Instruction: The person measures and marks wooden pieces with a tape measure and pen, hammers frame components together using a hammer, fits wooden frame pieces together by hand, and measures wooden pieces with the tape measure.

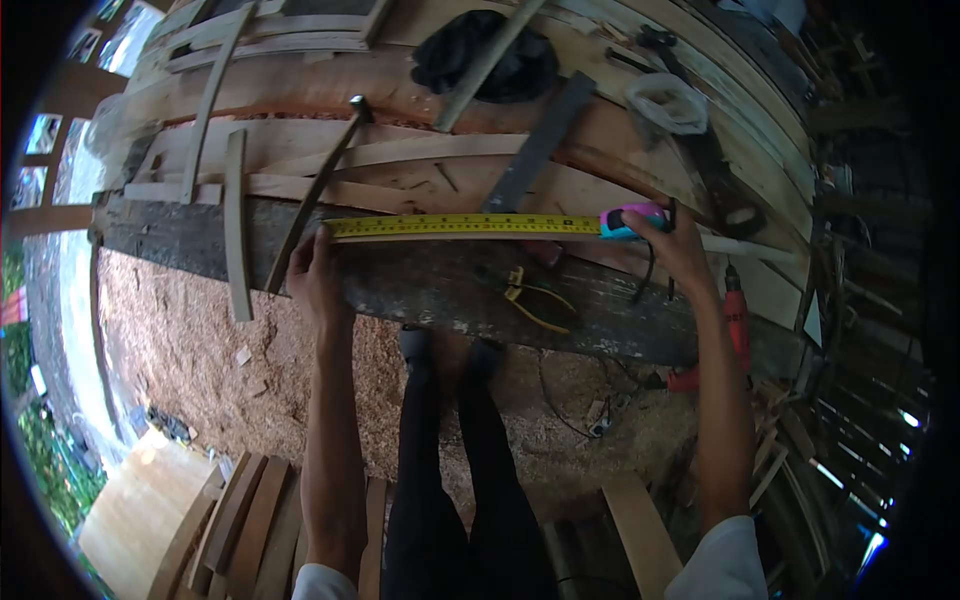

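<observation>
A yellow tape measure blade point(465, 226) is stretched level along a thin wooden strip point(480, 238). My left hand point(316, 275) pinches the blade's end at the strip's left end. My right hand point(678, 245) grips the pink and blue tape measure case point(632, 220), thumb on top. Close by my left hand a dark-handled hammer point(318, 190) leans across the boards. Below the blade, pliers point(537, 300) with yellow handles lie on the dark weathered plank point(430, 290). A red power drill point(735, 320) rests under my right forearm's outer side.
Several wooden strips point(236, 225) and a grey flat bar point(540, 140) lie across the boards. A black plastic bag point(485, 55) and a clear bag point(667, 103) sit farther back. Wood shavings point(220, 350) cover the ground; cut boards point(265, 530) are stacked near my legs.
</observation>
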{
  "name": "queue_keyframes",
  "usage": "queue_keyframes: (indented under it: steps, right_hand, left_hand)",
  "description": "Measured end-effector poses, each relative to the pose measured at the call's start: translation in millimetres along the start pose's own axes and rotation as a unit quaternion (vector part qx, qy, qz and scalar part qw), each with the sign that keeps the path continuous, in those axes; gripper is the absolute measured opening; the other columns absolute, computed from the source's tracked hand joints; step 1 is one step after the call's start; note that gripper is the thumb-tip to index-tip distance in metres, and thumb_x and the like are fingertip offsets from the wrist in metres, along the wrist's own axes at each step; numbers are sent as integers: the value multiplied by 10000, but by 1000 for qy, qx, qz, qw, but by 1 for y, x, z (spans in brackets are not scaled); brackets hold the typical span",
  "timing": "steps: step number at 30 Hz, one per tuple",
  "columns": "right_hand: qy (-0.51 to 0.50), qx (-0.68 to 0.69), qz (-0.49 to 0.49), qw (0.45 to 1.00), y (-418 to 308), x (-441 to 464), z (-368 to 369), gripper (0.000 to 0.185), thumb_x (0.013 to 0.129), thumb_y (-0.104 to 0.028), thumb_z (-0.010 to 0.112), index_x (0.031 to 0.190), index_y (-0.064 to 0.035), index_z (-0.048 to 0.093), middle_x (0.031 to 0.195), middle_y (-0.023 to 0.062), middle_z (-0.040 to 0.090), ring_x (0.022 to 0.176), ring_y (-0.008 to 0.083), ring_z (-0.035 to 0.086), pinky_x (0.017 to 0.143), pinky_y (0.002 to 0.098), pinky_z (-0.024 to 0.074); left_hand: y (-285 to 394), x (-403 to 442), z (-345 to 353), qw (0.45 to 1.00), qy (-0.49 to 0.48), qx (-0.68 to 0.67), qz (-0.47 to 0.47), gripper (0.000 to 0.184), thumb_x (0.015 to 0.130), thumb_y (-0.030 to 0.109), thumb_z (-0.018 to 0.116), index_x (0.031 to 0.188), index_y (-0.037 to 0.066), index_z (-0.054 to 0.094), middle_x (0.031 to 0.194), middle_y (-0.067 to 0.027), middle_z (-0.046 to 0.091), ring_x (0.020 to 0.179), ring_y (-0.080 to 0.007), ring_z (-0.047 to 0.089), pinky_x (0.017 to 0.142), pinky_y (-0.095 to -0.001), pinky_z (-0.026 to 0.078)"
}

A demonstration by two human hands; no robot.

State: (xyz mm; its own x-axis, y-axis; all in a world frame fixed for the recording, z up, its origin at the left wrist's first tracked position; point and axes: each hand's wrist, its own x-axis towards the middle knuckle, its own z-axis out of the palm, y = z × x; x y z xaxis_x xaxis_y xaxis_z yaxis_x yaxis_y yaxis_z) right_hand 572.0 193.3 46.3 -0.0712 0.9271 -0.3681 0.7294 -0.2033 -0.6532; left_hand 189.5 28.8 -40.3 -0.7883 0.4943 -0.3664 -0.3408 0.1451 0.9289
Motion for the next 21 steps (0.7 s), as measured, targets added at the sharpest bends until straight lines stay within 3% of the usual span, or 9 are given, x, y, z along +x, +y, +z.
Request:
queue_keyframes:
  steps: [5,7,10,11,14,16,17,19,21]
  right_hand:
    - [18,-11,-39,999,10,-2,1,760,674,-572,761,1079,34,546,971,147,616,909,231,606,820,327,469]
    - [28,-15,-33,999,11,-4,3,776,674,-577,757,1096,37,541,985,163,618,927,254,612,826,334,471]
    - [36,-8,-31,999,15,-4,6,780,681,-572,752,1108,43,534,1014,185,615,947,275,613,839,346,470]
    - [32,1,-23,999,15,-6,7,756,691,-554,753,1102,42,535,1008,191,611,932,280,613,829,355,470]
    - [46,-3,-55,997,10,-9,7,699,710,-517,754,1078,40,546,981,197,605,894,289,613,799,374,472]
    - [57,-18,-97,993,16,-6,9,665,720,-499,753,1058,38,555,959,197,602,872,293,612,780,383,472]
    - [83,-18,-123,989,22,-1,11,635,722,-487,756,1032,33,564,922,187,601,849,288,609,761,383,471]
    - [107,-18,-144,984,28,-1,15,605,724,-475,758,1006,28,574,885,176,600,826,283,606,742,382,469]
    - [69,20,-97,993,21,-2,12,603,722,-486,754,983,29,579,883,169,611,828,278,610,733,373,473]
  left_hand:
    - [-8,-2,4,997,2,36,62,359,869,212,691,1093,-49,589,996,-106,624,840,-149,612,722,-265,509]
    - [-1,-12,8,997,-15,63,46,404,858,233,700,1125,-43,574,1054,-127,598,926,-168,586,784,-306,489]
    - [12,-38,24,903,132,356,199,417,855,265,684,1149,0,551,987,-118,525,899,-197,490,851,-383,410]
    - [16,-47,30,903,127,358,202,417,855,265,684,1149,0,551,987,-118,525,899,-197,490,851,-383,410]
    - [23,-74,63,921,-23,296,250,342,847,204,686,1116,21,579,1026,-89,568,887,-215,530,784,-340,438]
    - [19,-85,103,852,-205,311,368,305,832,162,690,1096,41,598,1043,-78,609,966,-210,572,811,-338,446]
    - [15,-92,126,840,-277,285,370,323,804,137,700,1104,63,606,1086,-89,628,1050,-236,583,890,-388,436]
    - [1,-103,170,756,-362,312,447,351,777,121,707,1110,71,608,1086,-104,626,1028,-303,585,958,-432,402]
    - [-15,-101,194,717,-406,329,461,351,773,107,702,1109,69,608,1085,-114,626,1018,-321,584,975,-437,387]
